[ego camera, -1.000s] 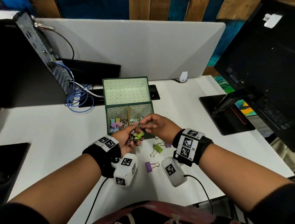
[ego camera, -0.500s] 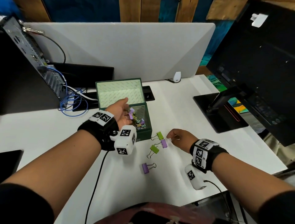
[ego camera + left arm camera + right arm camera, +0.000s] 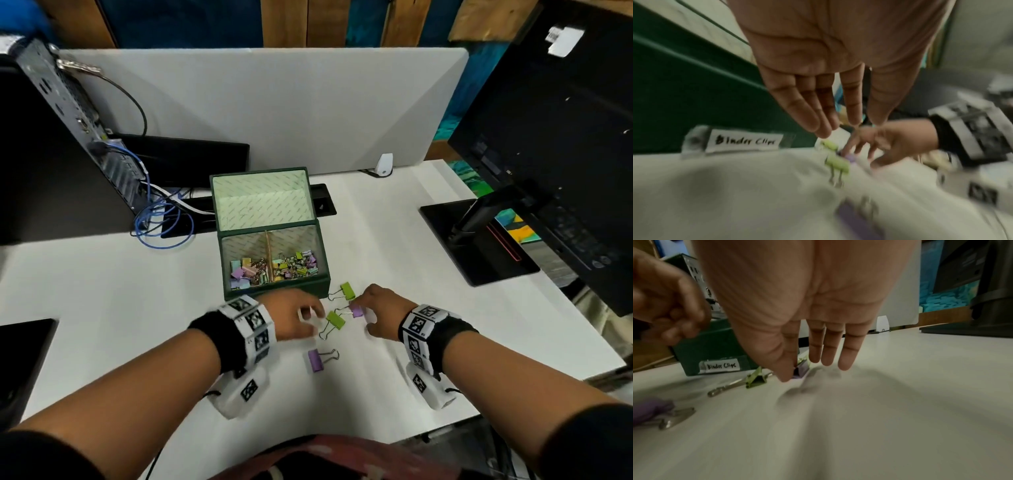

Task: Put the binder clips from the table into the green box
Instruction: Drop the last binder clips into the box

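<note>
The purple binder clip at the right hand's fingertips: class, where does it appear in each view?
Head: purple binder clip, centre, beside right hand.
Left wrist, centre, blurred.
Right wrist, centre-left, at the thumb tip.
Shared landmark: green box.
</note>
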`<state>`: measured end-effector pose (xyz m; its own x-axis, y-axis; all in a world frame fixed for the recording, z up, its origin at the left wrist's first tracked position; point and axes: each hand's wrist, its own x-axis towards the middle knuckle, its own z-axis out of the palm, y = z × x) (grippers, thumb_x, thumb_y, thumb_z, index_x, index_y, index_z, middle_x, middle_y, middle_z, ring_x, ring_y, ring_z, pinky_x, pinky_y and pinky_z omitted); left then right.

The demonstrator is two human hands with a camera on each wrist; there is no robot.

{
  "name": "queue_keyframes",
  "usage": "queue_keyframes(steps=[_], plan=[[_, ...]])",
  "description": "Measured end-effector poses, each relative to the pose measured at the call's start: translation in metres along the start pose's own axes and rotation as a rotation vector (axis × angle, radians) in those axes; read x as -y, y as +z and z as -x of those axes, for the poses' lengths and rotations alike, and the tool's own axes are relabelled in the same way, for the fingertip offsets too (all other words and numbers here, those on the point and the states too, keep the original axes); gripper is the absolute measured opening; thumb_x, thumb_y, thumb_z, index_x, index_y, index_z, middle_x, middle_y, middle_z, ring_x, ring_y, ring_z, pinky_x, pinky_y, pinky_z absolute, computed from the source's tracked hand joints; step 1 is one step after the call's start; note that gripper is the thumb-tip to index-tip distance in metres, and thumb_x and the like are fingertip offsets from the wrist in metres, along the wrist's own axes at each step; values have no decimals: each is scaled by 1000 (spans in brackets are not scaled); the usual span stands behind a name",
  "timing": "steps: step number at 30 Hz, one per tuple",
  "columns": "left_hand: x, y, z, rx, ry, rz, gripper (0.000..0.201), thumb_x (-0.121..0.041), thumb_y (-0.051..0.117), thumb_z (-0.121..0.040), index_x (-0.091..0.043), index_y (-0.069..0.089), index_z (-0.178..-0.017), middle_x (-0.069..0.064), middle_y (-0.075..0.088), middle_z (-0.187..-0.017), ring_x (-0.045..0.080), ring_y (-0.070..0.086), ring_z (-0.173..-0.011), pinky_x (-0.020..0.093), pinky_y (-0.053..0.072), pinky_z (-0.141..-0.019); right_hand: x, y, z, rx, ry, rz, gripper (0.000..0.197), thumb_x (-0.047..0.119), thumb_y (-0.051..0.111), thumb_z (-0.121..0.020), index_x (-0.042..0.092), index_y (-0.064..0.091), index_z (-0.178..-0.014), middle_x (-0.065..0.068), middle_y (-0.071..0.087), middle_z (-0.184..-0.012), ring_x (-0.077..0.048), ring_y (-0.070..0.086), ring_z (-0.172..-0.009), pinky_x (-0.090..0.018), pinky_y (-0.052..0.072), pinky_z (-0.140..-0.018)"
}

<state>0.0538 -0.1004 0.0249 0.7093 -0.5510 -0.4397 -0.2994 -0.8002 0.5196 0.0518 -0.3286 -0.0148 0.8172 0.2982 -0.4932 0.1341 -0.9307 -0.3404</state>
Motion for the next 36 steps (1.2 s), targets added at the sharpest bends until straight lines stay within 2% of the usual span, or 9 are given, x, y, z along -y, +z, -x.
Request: queue_keyframes(steps=[5, 9, 16, 22, 24, 27, 30, 33, 36], plan=[[1, 42, -6, 110, 59, -242, 42, -29, 57, -80, -33, 53, -122, 2, 50, -120, 23, 55, -108, 27, 45, -88, -1, 12, -1, -109, -21, 33, 19, 5, 57, -75, 15, 56, -91, 1, 38, -99, -20, 44, -87, -29, 44, -80], [1, 58, -10, 78, 105, -311, 43, -26, 54, -81, -29, 52, -123, 5, 50, -118, 26, 52, -107, 31, 45, -87, 1, 14, -2, -76, -25, 85, 15, 4, 54, -73, 18, 53, -79, -3, 46, -95, -27, 53, -90, -31, 47, -76], [10, 49, -7, 29, 21, -169, 30, -27, 62, -76, -22, 57, -105, 1, 54, -108, 23, 56, -96, 33, 50, -85, 7, -2, 3, -61, 119, -203, 14, 20, 61, -77, 21, 48, -83, -1, 58, -87, -22, 56, -78, -31, 47, -73], [36, 3, 26, -194, -78, 91, 22, -27, 66, -75, -27, 59, -95, -12, 50, -97, 8, 55, -88, 26, 50, -85, 64, -42, -8, -64, 29, -594, 5, 24, 56, -87, 19, 56, -85, -3, 67, -79, -20, 67, -74, -35, 56, -76], [42, -20, 40, -311, -58, 111, 21, -21, 67, -75, -27, 58, -93, -12, 49, -93, 8, 54, -84, 23, 47, -83, 90, -55, -14, -51, -46, -694, 6, 23, 56, -88, 17, 58, -88, -3, 67, -87, -20, 69, -82, -30, 55, -75], [53, -51, 53, -508, -87, 126, 25, -11, 68, -73, -27, 59, -90, -4, 51, -93, 13, 54, -78, 24, 44, -79, 121, -64, -25, -5, -150, -805, 9, 19, 56, -90, 17, 60, -98, -8, 65, -104, -29, 65, -105, -42, 51, -97], [62, -67, 58, -632, -146, 125, 24, -11, 68, -74, -28, 58, -88, -2, 51, -96, 17, 55, -79, 26, 43, -76, 126, -65, -34, -26, -148, -785, 26, 6, 47, -93, 10, 55, -117, -15, 61, -115, -35, 60, -112, -45, 48, -100], [65, -70, 54, -658, -176, 68, 24, -13, 68, -75, -26, 61, -93, -3, 50, -99, 19, 56, -87, 28, 45, -81, 104, -61, -33, -174, -146, -658, 29, -1, 42, -89, 18, 59, -103, 1, 61, -101, -18, 62, -93, -29, 54, -82], [64, -68, 42, -636, -202, -29, 28, -14, 67, -75, -23, 63, -101, 0, 52, -108, 21, 54, -101, 34, 46, -90, 66, -54, -30, -310, -91, -422, 25, 2, 45, -85, 24, 57, -83, 6, 58, -86, -9, 52, -72, -19, 39, -64]])
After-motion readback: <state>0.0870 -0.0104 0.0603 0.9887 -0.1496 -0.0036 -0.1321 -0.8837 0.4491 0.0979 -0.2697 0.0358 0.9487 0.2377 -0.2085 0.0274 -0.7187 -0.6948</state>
